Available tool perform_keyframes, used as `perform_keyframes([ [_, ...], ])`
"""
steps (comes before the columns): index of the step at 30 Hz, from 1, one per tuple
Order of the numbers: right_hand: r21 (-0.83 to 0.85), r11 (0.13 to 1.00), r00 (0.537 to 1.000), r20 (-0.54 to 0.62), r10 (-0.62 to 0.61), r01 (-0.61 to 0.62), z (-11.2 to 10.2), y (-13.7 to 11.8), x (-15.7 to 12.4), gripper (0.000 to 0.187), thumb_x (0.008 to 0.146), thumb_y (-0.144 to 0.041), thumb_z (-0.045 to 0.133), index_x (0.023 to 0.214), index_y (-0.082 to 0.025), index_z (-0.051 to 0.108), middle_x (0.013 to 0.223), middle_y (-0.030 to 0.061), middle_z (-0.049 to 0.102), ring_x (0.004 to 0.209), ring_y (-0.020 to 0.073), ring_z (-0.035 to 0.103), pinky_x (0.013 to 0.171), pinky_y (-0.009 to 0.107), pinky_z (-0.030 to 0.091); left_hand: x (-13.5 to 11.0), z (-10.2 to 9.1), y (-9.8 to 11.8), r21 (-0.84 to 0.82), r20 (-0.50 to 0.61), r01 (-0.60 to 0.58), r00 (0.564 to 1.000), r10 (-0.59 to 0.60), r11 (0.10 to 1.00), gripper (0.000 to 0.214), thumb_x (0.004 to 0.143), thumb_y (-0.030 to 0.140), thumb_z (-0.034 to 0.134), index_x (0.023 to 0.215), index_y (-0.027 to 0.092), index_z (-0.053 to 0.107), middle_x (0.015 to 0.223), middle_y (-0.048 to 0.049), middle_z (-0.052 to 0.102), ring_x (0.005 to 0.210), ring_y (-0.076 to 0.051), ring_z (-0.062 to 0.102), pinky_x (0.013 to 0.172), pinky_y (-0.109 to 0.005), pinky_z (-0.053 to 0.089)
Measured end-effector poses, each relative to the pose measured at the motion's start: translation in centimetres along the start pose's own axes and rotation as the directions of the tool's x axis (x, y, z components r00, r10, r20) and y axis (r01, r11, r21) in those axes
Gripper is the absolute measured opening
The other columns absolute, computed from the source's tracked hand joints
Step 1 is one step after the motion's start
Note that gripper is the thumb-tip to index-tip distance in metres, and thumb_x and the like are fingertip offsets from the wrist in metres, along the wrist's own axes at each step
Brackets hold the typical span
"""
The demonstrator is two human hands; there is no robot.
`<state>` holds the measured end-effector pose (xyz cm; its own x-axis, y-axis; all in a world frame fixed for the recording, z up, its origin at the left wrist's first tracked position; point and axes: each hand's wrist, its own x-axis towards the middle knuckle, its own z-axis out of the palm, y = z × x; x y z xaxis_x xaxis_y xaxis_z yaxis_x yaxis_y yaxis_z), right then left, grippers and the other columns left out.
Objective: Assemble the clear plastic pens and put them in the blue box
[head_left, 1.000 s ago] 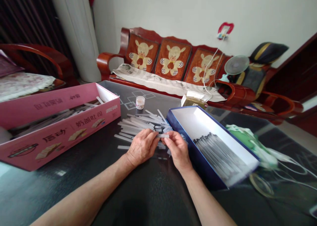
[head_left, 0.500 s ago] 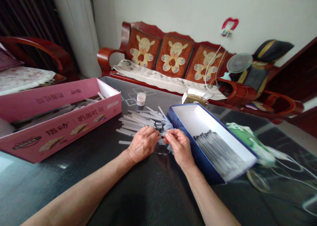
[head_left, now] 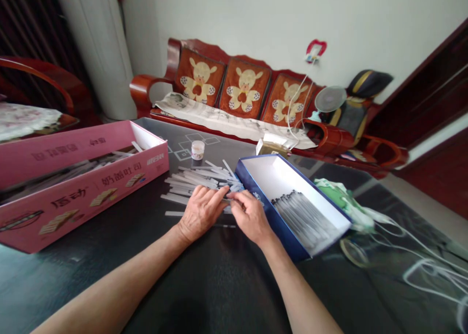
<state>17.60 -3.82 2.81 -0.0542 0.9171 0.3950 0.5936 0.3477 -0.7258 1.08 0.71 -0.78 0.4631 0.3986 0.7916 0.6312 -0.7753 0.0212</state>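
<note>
the left hand (head_left: pixel 202 212) and right hand (head_left: pixel 251 218), fingers curled nearly closed, pinch a thin greyish strip (head_left: pixel 227 199) between them; just beyond lies a pile of flat whitish strips (head_left: pixel 190 179), rightward an open dark-blue cardboard box (head_left: pixel 272 217).

"What's printed on the pink box (head_left: pixel 87 185)?"
"唇动, then 奶盖吐司, and a rather blurred 混合装 near the right end."
"And its far panel?"
"Characters, too blurred to read."
"The blue box (head_left: pixel 285 234)?"
"A pale mark, illegible."
</note>
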Motion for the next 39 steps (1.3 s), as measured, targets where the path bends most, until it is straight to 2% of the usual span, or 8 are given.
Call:
perform_keyframes([
  [5,-0.265,0.954,0.98,0.172,-0.098,0.141,-1.1,-1.7,0.5,0.016,0.083,-0.021,0.058,0.09,-0.021,0.072,0.086,0.0046,0.064,0.082,0.0168,0.061,0.079,0.029,0.048,-0.1,0.0,0.1,-0.061,-0.028,-0.097,0.995,0.096,0.993,0.044,0.09,0.019,0.053,0.132,0.012,0.041,0.077,-0.0041,0.063,0.071,-0.018,0.055,0.076,-0.035,0.043],
  [8,-0.39,0.909,0.98,0.184,-0.078,0.146,-2.6,-2.4,0.8,0.016,0.082,-0.018,0.057,0.086,-0.019,0.073,0.085,0.0057,0.063,0.082,0.0169,0.06,0.08,0.028,0.047,0.1,-0.4,0.2,-0.034,-0.045,-0.104,0.994,0.103,0.994,0.048,0.087,0.022,0.057,0.132,0.016,0.041,0.1,-0.0109,0.066,0.09,-0.023,0.059,0.084,-0.04,0.042],
  [15,-0.681,0.722,0.992,-0.076,0.1,-0.125,-13.1,1.4,-0.6,0.021,0.087,-0.025,0.052,0.092,-0.02,0.072,0.088,0.0057,0.066,0.083,0.0169,0.062,0.078,0.026,0.044,0.2,-0.6,-0.3,-0.012,-0.13,-0.009,0.991,0.007,1.0,0.054,0.083,0.019,0.059,0.133,0.019,0.039,0.127,-0.0172,0.055,0.114,-0.03,0.053,0.095,-0.047,0.039],
  [18,-0.849,0.443,0.923,-0.121,0.365,-0.287,-17.1,4.3,-1.8,0.026,0.089,-0.025,0.048,0.096,-0.021,0.072,0.095,0.0056,0.07,0.091,0.017,0.063,0.082,0.024,0.043,0.1,-0.2,-0.6,-0.018,-0.125,0.009,0.992,-0.011,1.0,0.052,0.083,0.016,0.057,0.132,0.019,0.041,0.125,-0.0163,0.056,0.112,-0.029,0.054,0.095,-0.045,0.039],
  [21,-0.882,0.276,0.842,-0.209,0.498,-0.383,-19.0,6.2,-2.6,0.029,0.088,-0.023,0.045,0.092,-0.017,0.073,0.091,0.0119,0.072,0.09,0.0226,0.066,0.078,0.028,0.045,0.0,0.0,-0.8,-0.029,-0.123,0.026,0.992,-0.029,0.999,0.05,0.083,0.015,0.055,0.131,0.019,0.042,0.123,-0.0149,0.058,0.108,-0.029,0.055,0.093,-0.044,0.04],
  [31,-0.877,0.043,0.673,-0.335,0.66,-0.478,-18.8,9.1,-1.9,0.026,0.077,-0.008,0.054,0.093,-0.005,0.074,0.097,0.0251,0.07,0.096,0.0315,0.067,0.073,0.035,0.048,-0.3,0.5,-1.4,-0.094,-0.16,0.157,0.972,-0.171,0.983,0.044,0.085,0.016,0.051,0.129,0.017,0.045,0.115,-0.0135,0.059,0.103,-0.026,0.056,0.09,-0.039,0.043],
  [36,-0.884,0.033,0.685,-0.338,0.646,-0.466,-19.2,8.1,-1.7,0.027,0.079,-0.01,0.051,0.095,-0.007,0.073,0.103,0.0256,0.067,0.095,0.0314,0.066,0.072,0.036,0.048,-0.4,0.7,-1.7,-0.155,-0.182,0.313,0.923,-0.338,0.937,0.037,0.087,0.018,0.046,0.124,0.016,0.05,0.107,-0.0101,0.063,0.097,-0.023,0.057,0.087,-0.036,0.044],
  [39,-0.904,0.185,0.868,-0.287,0.405,-0.385,-17.6,5.7,-1.4,0.027,0.085,-0.022,0.048,0.09,-0.013,0.073,0.095,0.0182,0.067,0.085,0.0266,0.066,0.071,0.034,0.046,-0.1,0.6,-1.9,-0.208,-0.186,0.407,0.876,-0.445,0.889,0.034,0.088,0.019,0.044,0.12,0.016,0.054,0.09,-0.0058,0.064,0.082,-0.019,0.056,0.081,-0.032,0.045],
])
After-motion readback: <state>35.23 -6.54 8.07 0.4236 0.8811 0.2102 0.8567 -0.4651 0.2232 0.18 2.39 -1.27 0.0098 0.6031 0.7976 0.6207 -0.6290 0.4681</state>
